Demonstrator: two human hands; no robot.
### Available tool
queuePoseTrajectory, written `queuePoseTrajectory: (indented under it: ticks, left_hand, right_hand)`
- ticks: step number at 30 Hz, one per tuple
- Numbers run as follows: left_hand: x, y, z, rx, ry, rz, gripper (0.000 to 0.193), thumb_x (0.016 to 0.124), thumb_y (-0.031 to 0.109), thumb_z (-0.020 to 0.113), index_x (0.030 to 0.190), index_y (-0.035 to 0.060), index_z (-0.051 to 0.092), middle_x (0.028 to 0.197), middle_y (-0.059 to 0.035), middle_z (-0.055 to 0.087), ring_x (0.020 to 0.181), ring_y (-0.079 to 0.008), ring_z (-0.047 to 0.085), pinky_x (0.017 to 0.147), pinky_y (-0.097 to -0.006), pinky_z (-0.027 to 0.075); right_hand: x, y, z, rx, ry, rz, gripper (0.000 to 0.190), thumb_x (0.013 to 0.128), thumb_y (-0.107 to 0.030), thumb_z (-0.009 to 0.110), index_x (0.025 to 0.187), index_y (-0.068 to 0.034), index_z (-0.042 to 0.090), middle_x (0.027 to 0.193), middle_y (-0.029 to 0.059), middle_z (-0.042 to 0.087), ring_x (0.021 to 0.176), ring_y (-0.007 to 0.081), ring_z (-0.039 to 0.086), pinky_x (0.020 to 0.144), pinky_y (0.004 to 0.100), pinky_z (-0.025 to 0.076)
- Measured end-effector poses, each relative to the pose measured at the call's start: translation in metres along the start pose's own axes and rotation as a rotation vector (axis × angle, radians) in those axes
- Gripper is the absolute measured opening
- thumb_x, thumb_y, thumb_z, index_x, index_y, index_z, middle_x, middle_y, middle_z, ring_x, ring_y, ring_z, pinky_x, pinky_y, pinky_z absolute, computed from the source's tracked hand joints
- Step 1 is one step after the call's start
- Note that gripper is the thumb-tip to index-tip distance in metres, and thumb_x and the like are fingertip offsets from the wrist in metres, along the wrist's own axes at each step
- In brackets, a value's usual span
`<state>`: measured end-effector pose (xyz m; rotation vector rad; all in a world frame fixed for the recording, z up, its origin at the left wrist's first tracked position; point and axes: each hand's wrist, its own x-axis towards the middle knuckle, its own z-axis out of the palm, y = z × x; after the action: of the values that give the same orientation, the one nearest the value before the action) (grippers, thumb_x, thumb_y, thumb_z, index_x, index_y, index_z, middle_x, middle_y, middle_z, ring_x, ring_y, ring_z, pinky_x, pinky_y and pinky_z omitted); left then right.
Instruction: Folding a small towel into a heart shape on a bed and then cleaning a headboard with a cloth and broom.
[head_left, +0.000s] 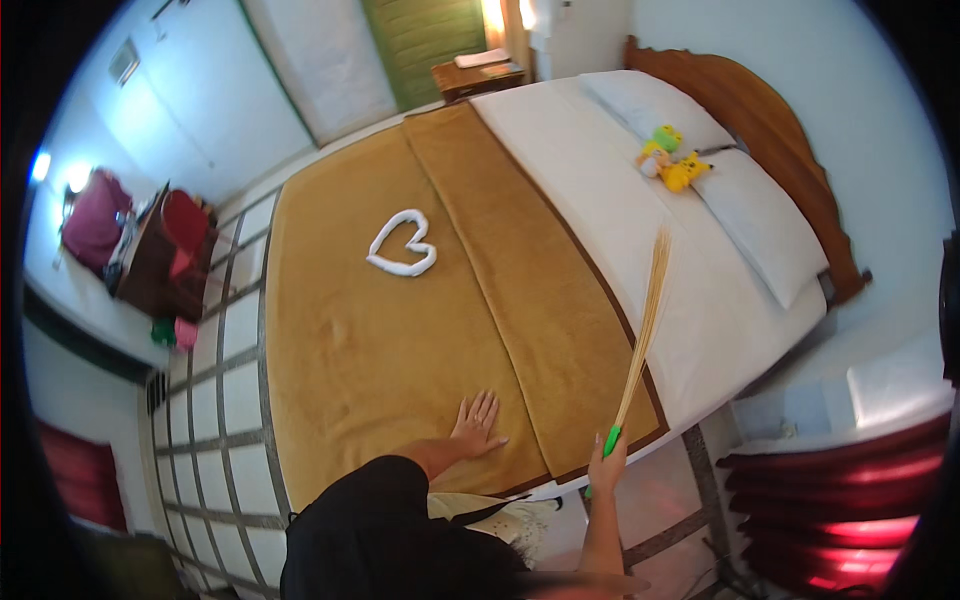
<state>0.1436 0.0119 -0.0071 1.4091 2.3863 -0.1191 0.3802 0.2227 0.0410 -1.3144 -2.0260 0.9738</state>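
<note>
My left hand (477, 429) lies flat with spread fingers on a mustard-brown blanket (375, 337) covering the lower part of a bed. My right hand (607, 466) grips the green handle of a stick broom (646, 330), whose thin straw-coloured bristles point up and away over the blanket's dark edge and the white sheet (570, 150). A white rolled cloth shaped as a heart (384, 262) rests on the blanket. The blanket's upper part is folded over in a wide band. Plush toys, a yellow one (684, 172) and a green one (664, 138) among them, lie by two white pillows (761, 225).
A carved wooden headboard (765, 112) stands at the bed's right end. Beyond the far side is a small wooden table (457, 79). A red chair (184, 225) and a desk (142, 277) stand at left on the tiled floor. A red curtain (832, 510) hangs at lower right.
</note>
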Motion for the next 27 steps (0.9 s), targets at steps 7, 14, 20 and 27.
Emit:
queuePoseTrajectory:
  ticks: [7,14,20,27]
  left_hand:
    - [-0.108,0.054,0.024,-0.132,-0.293,0.03,0.091,0.096,0.069,0.031,0.16,0.0084,0.008,0.167,-0.0114,-0.002,0.153,-0.0335,-0.006,0.121,-0.0572,0.0]
    - [-0.184,0.072,0.046,-0.253,-0.339,0.119,0.081,0.101,0.06,0.034,0.158,0.006,0.013,0.167,-0.0123,0.004,0.154,-0.0308,0.003,0.121,-0.0555,0.008]
    - [-0.311,0.071,0.068,-0.582,-0.091,-0.106,0.048,0.101,0.036,0.048,0.135,0.0024,0.053,0.146,-0.0165,0.048,0.13,-0.0343,0.05,0.106,-0.0458,0.043]
    - [-0.492,0.118,0.143,-0.785,0.038,-0.761,0.025,0.096,0.023,0.053,0.102,0.005,0.07,0.1,-0.0199,0.07,0.093,-0.0383,0.066,0.085,-0.0488,0.052]
  right_hand:
    - [0.01,-0.058,-0.022,0.076,-0.363,-0.069,0.063,0.096,-0.018,0.063,0.148,0.003,0.036,0.135,0.0278,0.055,0.12,0.0382,0.056,0.101,0.0392,0.043]
    - [-0.032,-0.038,0.075,0.114,-0.764,-0.41,0.059,0.097,-0.021,0.061,0.147,-0.001,0.038,0.124,0.0302,0.059,0.112,0.0427,0.06,0.093,0.0448,0.048]
    - [-0.132,-0.02,0.07,-0.403,-1.48,-0.413,0.068,0.095,-0.018,0.057,0.155,-0.024,0.026,0.114,0.0273,0.063,0.099,0.0437,0.065,0.08,0.0509,0.052]
    - [-0.154,-0.083,0.004,-0.37,-1.562,-0.839,0.063,0.094,-0.019,0.059,0.151,-0.031,0.036,0.097,0.0215,0.068,0.088,0.0403,0.067,0.075,0.0505,0.052]
